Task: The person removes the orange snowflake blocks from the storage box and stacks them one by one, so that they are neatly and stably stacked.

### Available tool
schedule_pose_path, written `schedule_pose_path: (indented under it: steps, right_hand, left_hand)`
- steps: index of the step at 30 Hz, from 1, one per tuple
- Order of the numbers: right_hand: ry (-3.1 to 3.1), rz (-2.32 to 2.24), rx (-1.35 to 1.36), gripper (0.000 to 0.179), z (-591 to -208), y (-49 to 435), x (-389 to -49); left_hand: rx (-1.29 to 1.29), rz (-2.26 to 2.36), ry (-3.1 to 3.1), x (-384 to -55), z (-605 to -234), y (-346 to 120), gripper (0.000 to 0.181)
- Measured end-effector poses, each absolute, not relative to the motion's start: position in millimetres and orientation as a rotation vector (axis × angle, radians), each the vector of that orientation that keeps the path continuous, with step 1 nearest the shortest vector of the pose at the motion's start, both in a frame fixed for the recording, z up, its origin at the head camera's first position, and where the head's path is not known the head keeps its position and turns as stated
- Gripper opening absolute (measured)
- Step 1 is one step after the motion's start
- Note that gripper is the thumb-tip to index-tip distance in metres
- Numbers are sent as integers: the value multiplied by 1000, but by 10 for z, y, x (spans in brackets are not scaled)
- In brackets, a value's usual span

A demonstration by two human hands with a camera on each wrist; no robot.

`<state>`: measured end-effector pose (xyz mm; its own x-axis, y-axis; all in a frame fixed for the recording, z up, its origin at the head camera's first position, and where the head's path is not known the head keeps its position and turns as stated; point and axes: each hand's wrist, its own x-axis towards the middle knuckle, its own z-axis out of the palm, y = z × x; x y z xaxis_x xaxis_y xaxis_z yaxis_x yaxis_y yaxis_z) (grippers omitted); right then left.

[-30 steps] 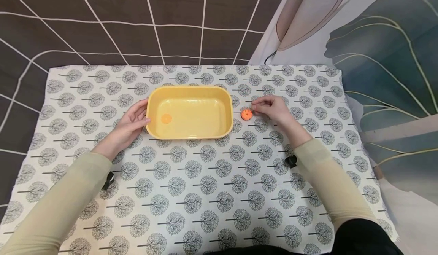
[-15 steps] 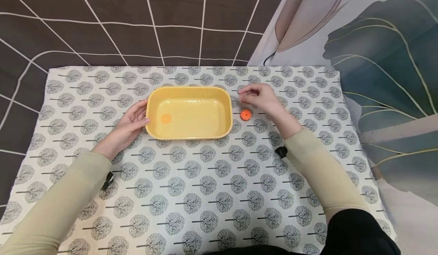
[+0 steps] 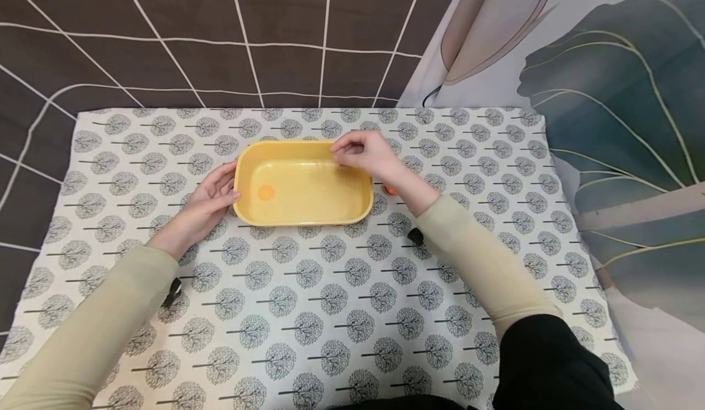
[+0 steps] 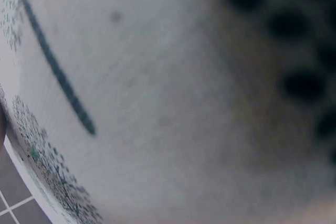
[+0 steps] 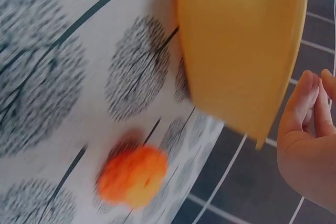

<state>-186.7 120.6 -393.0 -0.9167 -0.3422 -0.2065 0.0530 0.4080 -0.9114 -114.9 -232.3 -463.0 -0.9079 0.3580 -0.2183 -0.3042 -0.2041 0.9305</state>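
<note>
A yellow rectangular tub (image 3: pixel 308 217) stands upright on the patterned cloth in the head view. At its left end my left hand (image 3: pixel 206 199) holds the wall, thumb at the rim. Over the tub's right end hovers my right hand (image 3: pixel 366 156), fingers loosely bent and nothing visible between them. Its thumb and fingertips (image 5: pixel 310 85) are close together in the right wrist view. A flat round orange piece (image 3: pixel 266 192) lies inside the tub at the left. Outside, right of the tub, a small round orange piece (image 5: pixel 134 177) sits on the cloth, partly hidden by my right wrist in the head view.
A white cloth with tree prints (image 3: pixel 308 324) covers the table. Behind it hangs a dark fabric with white grid lines (image 3: pixel 286 67); a leaf-patterned curtain (image 3: pixel 622 122) hangs at the right. The left wrist view mostly shows blurred cloth.
My right hand has moved left and slightly up, from beside the small round orange piece to over the tub's right end. That piece stays on the cloth. My left hand keeps its place.
</note>
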Motion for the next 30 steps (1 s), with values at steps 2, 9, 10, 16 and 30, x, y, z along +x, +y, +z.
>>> schedule_pose_path:
  steps: [2, 9, 10, 16, 30]
  right_hand:
    - [2314, -1481, -299, 20, -3939, 1104, -1873]
    - [2309, -1392, -413, 20, -3972, 771, -1881]
    - [2295, -1397, -421, 21, -3986, 734, -1885]
    - [2229, -1441, -419, 22, -4088, 493, -1888]
    - [2222, -1420, -563, 21, -4314, 88, -1852]
  left_hand:
    - [64, 2151, 1651, -1150, -4634, -2323, 74]
    - [62, 2165, 1643, -1151, -4659, -2320, 72]
    - [62, 2164, 1644, -1150, -4658, -2319, 72]
    - [56, 2151, 1647, -1142, -4651, -2322, 73]
    - [59, 2140, 1649, -1147, -4651, -2330, 74]
